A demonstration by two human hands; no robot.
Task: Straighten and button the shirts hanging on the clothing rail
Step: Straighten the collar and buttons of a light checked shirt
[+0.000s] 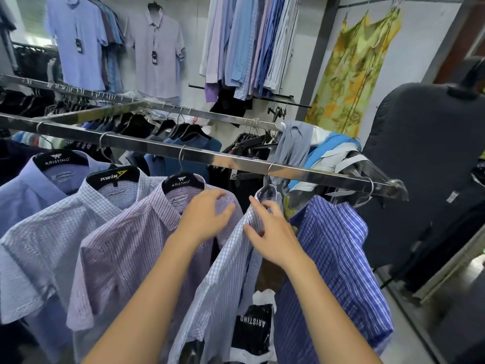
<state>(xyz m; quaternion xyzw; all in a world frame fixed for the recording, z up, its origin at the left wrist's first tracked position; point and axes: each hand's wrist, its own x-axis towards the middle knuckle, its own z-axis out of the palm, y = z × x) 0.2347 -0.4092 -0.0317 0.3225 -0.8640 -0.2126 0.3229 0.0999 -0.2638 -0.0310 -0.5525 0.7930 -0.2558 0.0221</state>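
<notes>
Several shirts hang on a shiny metal rail that runs from left to right. A light blue checked shirt hangs edge-on in the middle. My right hand holds the front edge near its collar, thumb and fingers curled on the cloth. My left hand lies with spread fingers on the shoulder of the purple checked shirt beside it. A blue striped shirt hangs to the right. Two paler shirts hang further left.
A black-and-white tag dangles inside the checked shirt. Clothes lie piled on the rail's right end. A dark padded mannequin torso stands at right. More shirts hang on the back wall and on a second rail.
</notes>
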